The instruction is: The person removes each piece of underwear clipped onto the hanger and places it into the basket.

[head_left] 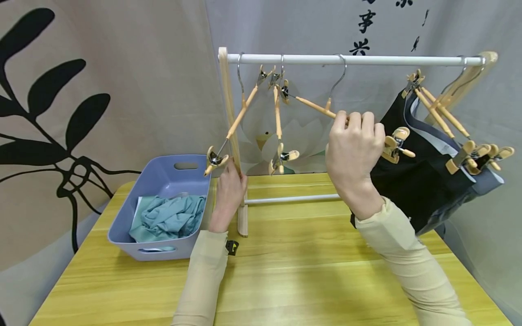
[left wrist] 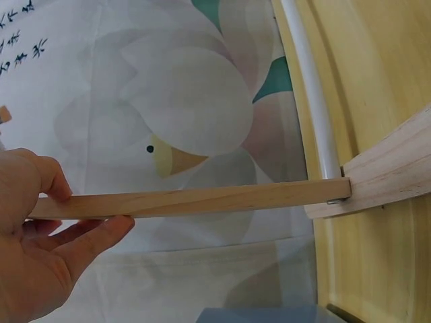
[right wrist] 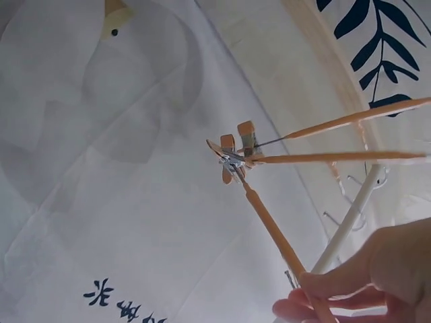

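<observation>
My left hand grips the left wooden post of a small clothes rack, thumb on one side and fingers on the other in the left wrist view. My right hand holds the wooden bar of a clip hanger, whose hook is over the white rail. That hanger slants down to the right, no garment in its clips. Two more bare clip hangers, a left one and a middle one, hang beside it. Their clips crowd close together near the rail.
Dark garments hang from clip hangers at the rack's right end. A blue basket with teal cloth stands left of the rack on the wooden table. A printed curtain is behind.
</observation>
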`<state>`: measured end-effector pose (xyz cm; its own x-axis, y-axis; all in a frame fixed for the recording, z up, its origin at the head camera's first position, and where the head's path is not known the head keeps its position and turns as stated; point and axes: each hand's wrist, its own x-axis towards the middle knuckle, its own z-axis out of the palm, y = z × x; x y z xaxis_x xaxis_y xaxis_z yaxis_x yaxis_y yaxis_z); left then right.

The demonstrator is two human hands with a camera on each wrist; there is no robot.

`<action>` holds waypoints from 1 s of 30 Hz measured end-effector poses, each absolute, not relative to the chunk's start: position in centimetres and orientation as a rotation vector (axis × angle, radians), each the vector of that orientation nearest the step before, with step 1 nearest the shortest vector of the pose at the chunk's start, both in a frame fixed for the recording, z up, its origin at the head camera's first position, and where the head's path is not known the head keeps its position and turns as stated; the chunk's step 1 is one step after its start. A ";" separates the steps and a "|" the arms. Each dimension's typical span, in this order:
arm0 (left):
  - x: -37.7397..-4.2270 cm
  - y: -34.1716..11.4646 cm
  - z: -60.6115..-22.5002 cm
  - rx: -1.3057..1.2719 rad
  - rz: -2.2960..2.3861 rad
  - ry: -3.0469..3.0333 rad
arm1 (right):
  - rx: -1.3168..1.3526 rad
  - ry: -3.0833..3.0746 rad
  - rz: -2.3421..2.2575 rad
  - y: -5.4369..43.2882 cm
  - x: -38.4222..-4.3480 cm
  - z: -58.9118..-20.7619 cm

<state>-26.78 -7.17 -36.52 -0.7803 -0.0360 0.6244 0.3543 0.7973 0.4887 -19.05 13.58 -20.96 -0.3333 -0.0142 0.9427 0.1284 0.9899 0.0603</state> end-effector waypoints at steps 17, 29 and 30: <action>-26.6 -7.1 -36.6 -0.187 -0.833 -2.381 | 0.031 -1.793 -0.189 10.8 -19.4 -21.9; -26.2 -7.3 -36.6 -0.247 -0.758 -2.345 | 0.142 -1.735 -0.267 9.2 -19.5 -22.9; -26.2 -7.3 -36.5 -0.250 -0.792 -2.348 | 0.145 -1.738 -0.278 9.1 -19.5 -22.9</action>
<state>-26.22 -7.26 -36.54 -0.7775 -0.0227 0.6285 0.3625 0.8005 0.4774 -19.49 9.09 -22.93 -0.1857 -0.2511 0.9500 0.0583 0.9623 0.2657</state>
